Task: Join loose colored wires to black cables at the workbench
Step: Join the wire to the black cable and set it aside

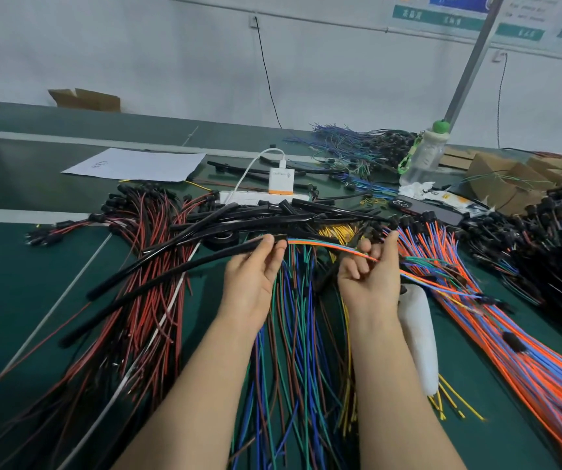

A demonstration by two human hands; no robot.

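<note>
Held above the bench [18,300] — black cable [171,276] pinched in left hand [252,276], colored wires [323,245] stretched across to gripping right hand [371,273].

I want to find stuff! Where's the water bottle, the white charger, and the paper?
water bottle [426,157], head view, middle of its clear body
white charger [281,179], head view, its front face
paper [137,164], head view, middle of the sheet

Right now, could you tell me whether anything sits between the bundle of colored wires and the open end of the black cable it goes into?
Nothing visible does. The left hand pinches the black cable at its end, and the colored wires held by the right hand run straight to that end through open air.
</note>
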